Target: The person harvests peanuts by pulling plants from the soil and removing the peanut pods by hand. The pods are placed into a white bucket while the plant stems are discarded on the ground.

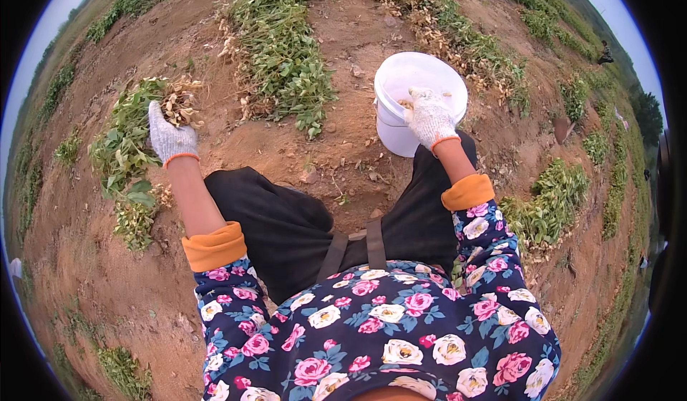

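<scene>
My left hand [170, 132], in a white knitted glove with an orange cuff, grips a bunch of uprooted peanut plants [126, 138]. Pale peanut pods [181, 103] cluster at its root end, just beyond my fingers, while the green leaves hang to the left. At the right, my right hand [431, 115] wears a matching glove and reaches over the near rim of a white plastic bucket [394, 132]. A few pods show at the fingers by the bucket's inner wall. Whether those fingers are closed on pods I cannot tell. The bucket tilts towards me, against my right knee.
Rows of pulled peanut plants lie on the brown soil ahead, one row [284, 52] in the middle and another [456, 30] beyond the bucket. A smaller heap [553, 202] lies by my right elbow. Far right, a person [605, 53] is near the field's edge.
</scene>
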`<control>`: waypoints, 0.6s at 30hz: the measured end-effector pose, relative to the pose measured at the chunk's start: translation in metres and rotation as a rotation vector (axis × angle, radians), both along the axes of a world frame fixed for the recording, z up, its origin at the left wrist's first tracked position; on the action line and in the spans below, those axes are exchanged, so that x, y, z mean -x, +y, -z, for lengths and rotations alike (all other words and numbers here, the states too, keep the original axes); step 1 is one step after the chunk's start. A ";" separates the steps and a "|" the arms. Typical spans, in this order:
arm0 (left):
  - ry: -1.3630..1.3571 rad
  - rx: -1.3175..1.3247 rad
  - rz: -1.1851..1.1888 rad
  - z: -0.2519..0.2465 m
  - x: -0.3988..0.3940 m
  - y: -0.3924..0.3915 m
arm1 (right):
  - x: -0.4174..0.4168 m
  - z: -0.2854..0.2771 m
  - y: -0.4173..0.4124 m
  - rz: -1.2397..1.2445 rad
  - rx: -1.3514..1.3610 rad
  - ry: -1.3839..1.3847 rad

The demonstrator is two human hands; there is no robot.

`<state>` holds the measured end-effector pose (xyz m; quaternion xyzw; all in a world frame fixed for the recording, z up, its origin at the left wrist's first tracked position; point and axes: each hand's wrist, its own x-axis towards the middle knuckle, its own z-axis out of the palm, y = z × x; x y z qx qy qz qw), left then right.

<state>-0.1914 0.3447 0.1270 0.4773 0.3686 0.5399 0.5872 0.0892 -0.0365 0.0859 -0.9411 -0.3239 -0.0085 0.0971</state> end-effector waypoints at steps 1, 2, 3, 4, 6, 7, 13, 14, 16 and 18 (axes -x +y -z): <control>-0.240 0.180 -0.006 -0.005 0.007 0.001 | 0.004 0.002 0.002 -0.010 0.007 0.052; -0.214 0.189 -0.019 0.001 0.026 0.014 | 0.006 0.005 0.004 -0.019 0.016 0.104; -0.190 0.197 -0.031 0.005 0.047 0.026 | -0.009 0.029 0.001 -0.104 0.072 -0.007; -0.161 0.208 -0.040 0.006 0.063 0.034 | -0.014 0.031 0.000 -0.103 0.099 0.089; 0.027 0.339 -0.200 0.001 0.107 0.051 | -0.023 0.034 0.001 -0.098 0.156 0.278; 0.159 0.398 -0.419 0.004 0.141 0.073 | -0.027 0.041 0.003 -0.088 0.145 0.297; 0.823 0.068 -0.902 0.007 0.204 0.058 | -0.047 0.053 0.000 -0.232 0.339 0.350; 0.818 -0.017 -0.806 0.032 0.209 0.079 | -0.054 0.057 0.000 -0.215 0.401 0.381; 0.863 -0.271 -0.507 0.081 0.213 0.108 | -0.054 0.063 0.005 -0.250 0.363 0.407; 0.883 -0.321 -0.243 0.110 0.151 0.095 | -0.052 0.057 0.006 -0.246 0.381 0.406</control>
